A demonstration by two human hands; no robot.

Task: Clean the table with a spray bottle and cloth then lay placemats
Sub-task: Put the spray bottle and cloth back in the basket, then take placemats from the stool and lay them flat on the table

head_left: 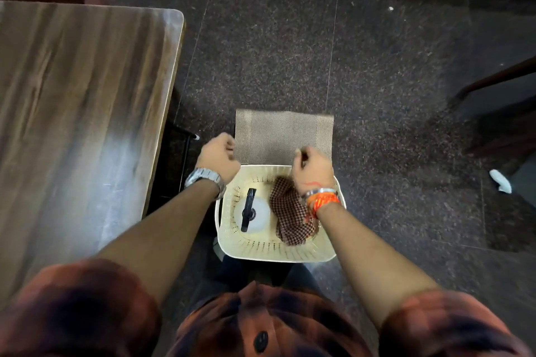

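Hands both closed on the placemat (282,136), your left hand (218,157) and right hand (311,165) gripping its near corners above the basket (261,252); spray bottle (249,211) and cloth (290,211) inside, worktop (81,95) left.

glossy wood-grain table (87,95); perforated plastic basket (278,252); woven matt placemat (284,136); checked cloth (290,211); speckled floor (377,66).

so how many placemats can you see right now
1 that I can tell: a grey-brown woven placemat held by both hands past the far rim of the cream basket, above the floor. More could be stacked beneath it.
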